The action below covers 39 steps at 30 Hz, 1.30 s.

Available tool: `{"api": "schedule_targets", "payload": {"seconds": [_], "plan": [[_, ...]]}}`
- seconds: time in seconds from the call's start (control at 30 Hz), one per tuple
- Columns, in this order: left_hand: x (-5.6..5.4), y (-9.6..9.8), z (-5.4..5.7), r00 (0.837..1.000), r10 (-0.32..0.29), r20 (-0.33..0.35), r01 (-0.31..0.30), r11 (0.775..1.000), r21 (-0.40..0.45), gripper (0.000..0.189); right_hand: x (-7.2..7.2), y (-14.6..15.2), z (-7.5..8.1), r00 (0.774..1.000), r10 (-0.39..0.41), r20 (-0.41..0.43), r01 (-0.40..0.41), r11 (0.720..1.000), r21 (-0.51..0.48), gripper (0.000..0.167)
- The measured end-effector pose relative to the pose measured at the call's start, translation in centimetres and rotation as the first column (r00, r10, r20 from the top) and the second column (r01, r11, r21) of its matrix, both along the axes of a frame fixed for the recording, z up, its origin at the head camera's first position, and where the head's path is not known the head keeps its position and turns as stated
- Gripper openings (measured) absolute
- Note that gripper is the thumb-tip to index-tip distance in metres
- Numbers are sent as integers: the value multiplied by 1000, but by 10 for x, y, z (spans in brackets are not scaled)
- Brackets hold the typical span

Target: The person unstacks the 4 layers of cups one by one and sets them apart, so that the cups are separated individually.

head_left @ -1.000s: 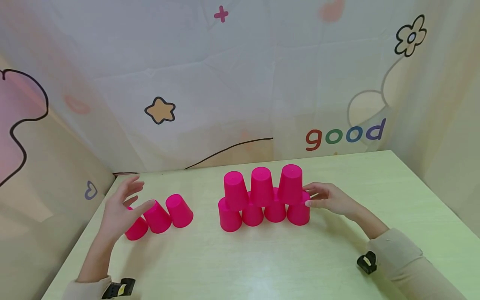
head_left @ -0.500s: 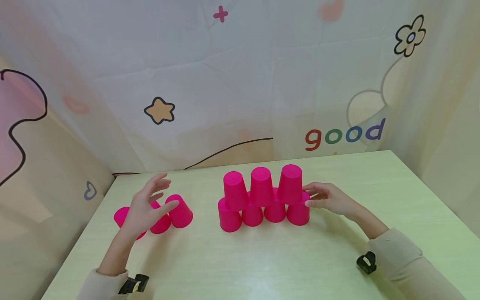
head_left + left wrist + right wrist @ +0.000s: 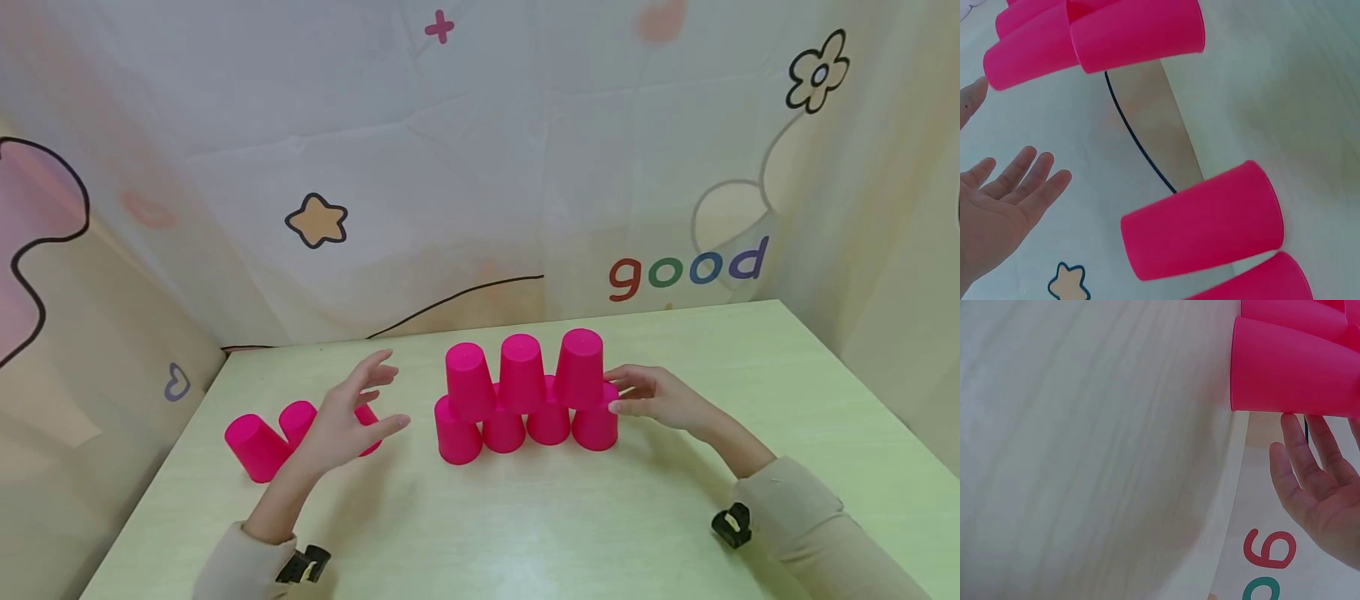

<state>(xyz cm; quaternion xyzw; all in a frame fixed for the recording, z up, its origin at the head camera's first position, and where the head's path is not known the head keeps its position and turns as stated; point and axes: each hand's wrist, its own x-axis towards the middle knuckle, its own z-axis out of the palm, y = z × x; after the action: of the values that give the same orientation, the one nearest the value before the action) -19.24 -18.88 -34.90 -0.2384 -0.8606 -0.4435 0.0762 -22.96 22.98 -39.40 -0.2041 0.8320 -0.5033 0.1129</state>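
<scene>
Several pink cups stand upside down in two tiers: a bottom row [image 3: 459, 433] and three cups [image 3: 522, 375] on top. My right hand [image 3: 654, 398] is at the right end of the bottom row. In the right wrist view, its extended fingers [image 3: 1300, 447] touch the side of the end cup [image 3: 1291, 369]. My left hand [image 3: 347, 425] hovers with spread, relaxed fingers and holds nothing. It partly hides three separate pink cups, among them the leftmost cup [image 3: 257, 447]. The left wrist view shows the hand [image 3: 997, 212] apart from the nearby cup [image 3: 1204, 222].
The cups stand on a pale wooden table [image 3: 495, 533]. A printed cloth backdrop [image 3: 480, 167] rises behind the table's far edge, with side cloths at left and right. Dark straps [image 3: 303, 565] sit at the wrists.
My left hand has moved right, from over the leftmost separate cup to past the rightmost one, uncovering the left cup. The right hand and the tiers have stayed in place.
</scene>
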Motion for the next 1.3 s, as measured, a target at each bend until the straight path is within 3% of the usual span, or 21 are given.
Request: {"api": "schedule_targets", "payload": {"seconds": [0.3, 0.43, 0.7, 1.3], "plan": [[-10, 22, -9, 997, -74, 2, 74, 997, -13, 81, 0, 1, 1, 1000, -2, 4, 2, 1000, -1, 44], [-13, 33, -13, 996, -90, 9, 91, 995, -29, 83, 0, 1, 1, 1000, -2, 7, 2, 1000, -2, 44], [-21, 52, -18, 996, -88, 1, 88, 996, 25, 87, 0, 2, -1, 1000, 2, 11, -2, 1000, -9, 44], [-32, 68, -21, 988, -149, 51, 145, 986, 77, 79, -2, 2, -3, 1000, 15, 0, -15, 1000, -14, 44]]}}
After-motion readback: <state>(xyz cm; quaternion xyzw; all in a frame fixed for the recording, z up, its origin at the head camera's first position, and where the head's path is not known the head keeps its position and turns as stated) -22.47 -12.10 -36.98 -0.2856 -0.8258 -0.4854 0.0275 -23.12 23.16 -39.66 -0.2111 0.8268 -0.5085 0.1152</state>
